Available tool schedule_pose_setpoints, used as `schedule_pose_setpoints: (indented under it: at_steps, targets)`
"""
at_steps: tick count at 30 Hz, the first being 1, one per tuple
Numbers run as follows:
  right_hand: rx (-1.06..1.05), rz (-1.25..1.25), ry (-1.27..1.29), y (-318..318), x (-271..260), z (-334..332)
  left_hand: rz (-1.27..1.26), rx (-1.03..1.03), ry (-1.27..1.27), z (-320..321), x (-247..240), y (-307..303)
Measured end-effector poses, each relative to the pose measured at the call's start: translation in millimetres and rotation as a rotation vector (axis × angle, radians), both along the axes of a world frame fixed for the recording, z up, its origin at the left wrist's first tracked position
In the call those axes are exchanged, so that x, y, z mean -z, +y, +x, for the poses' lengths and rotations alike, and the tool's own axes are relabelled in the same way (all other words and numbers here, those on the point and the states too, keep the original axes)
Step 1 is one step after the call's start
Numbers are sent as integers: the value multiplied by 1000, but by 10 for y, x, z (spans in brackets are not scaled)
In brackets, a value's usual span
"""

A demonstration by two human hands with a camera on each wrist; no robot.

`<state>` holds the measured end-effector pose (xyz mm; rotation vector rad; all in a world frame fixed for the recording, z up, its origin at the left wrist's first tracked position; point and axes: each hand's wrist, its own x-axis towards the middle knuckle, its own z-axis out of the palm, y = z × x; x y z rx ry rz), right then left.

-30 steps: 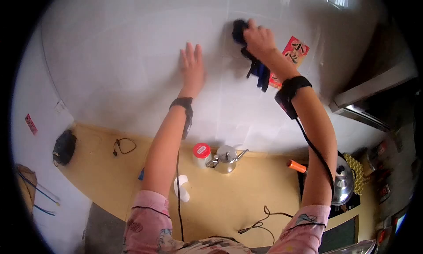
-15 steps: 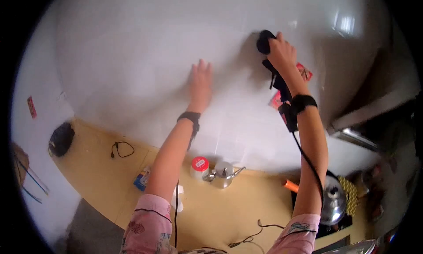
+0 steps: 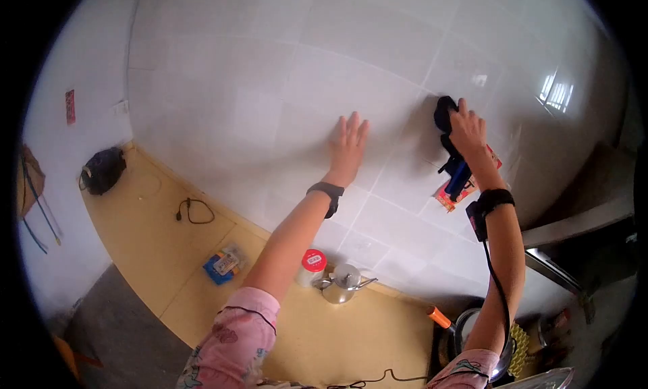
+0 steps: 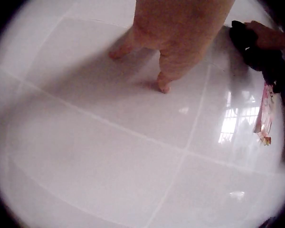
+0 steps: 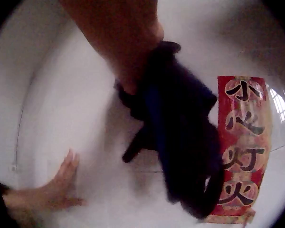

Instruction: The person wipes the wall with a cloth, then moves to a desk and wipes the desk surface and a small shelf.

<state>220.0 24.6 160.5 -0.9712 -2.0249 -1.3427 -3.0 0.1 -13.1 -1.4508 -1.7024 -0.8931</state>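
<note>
My right hand (image 3: 468, 129) grips a bunched dark blue and black cloth (image 3: 444, 114) against the tiled wall (image 3: 351, 45). Loose strips of the cloth (image 5: 180, 128) hang below the fingers in the right wrist view. Beside it, a red paper strip (image 5: 242, 142) with black characters is stuck to the wall, and the cloth overlaps it in the head view. To the left and a little lower, my left hand (image 3: 349, 149) rests on the tiles with fingers straight and spread. Its fingertips (image 4: 165, 89) meet the wall in the left wrist view.
Below the wall runs a yellow counter (image 3: 297, 348) with a red-lidded jar (image 3: 313, 262), a metal kettle (image 3: 341, 285), a blue packet (image 3: 221, 266) and a black cable (image 3: 196, 212). At lower right stands a pan with an orange handle (image 3: 439, 316). A black bag (image 3: 103, 171) sits in the left corner.
The head view has swung, so both arms appear farther right and lower. My right hand has come closer to the paper strip with the cloth; my left hand stays flat on the wall.
</note>
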Motion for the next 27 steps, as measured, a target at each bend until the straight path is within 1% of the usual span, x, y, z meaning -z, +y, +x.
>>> schedule_pose_setpoints:
  at_steps: [2, 3, 4, 5, 7, 8, 9, 11, 12, 14, 15, 16, 19, 20, 21, 23, 24, 25, 26, 27]
  targets:
    - [35, -42, 60, -75, -111, 17, 158, -33, 33, 14, 7, 40]
    - [67, -84, 114, -95, -148, 6, 153, -24, 38, 19, -3, 24]
    - [111, -58, 88, -22, -103, -27, 69, -32, 29, 25, -14, 9]
    - [114, -126, 25, 4, -67, -51, -14, -41, 20, 25, -20, 2]
    - [60, -158, -108, -14, 81, -28, 2, -51, 36, 18, 6, 51]
    - [-9, -113, -46, 45, 108, 12, 28, -73, 50, 15, 33, 64]
    - [-1, -124, -40, 10, 121, 27, 18, -64, 56, -2, 95, 73]
    - [-71, -145, 183, -11, 9, 18, 93, -96, 90, -40, 102, 181]
    - [-71, -168, 260, -16, -4, -14, 99, -88, 88, -27, 82, 168]
    - [-52, -166, 225, 57, 72, -111, 146, -11, 13, 17, 42, 67]
    - [-45, -163, 191, 47, 96, -147, 145, -6, 12, 20, 37, 56]
    - [-85, -170, 165, 17, 95, -116, 111, -29, 32, 18, 47, 24]
    - [-61, -149, 173, -31, -89, -16, 65, -74, 66, 27, 30, -32]
    - [-70, -149, 296, -50, -111, -12, 56, -91, 79, 42, 23, -48]
    - [-69, -149, 301, -18, -74, -38, 55, -89, 84, 39, 35, -24]
    - [73, -13, 76, 136, 30, -103, 50, -210, 123, 34, 75, 87]
    - [36, 5, -13, 153, 106, -91, 52, -189, 128, 37, 98, 118]
    - [-88, 134, -50, 162, 162, -58, 61, -188, 114, 16, 131, 158]
    - [-33, 47, -57, 197, 94, -23, 79, -183, 103, -7, 126, 211]
    - [-207, 220, 0, 235, 100, 35, 14, -484, 393, -94, 212, 366]
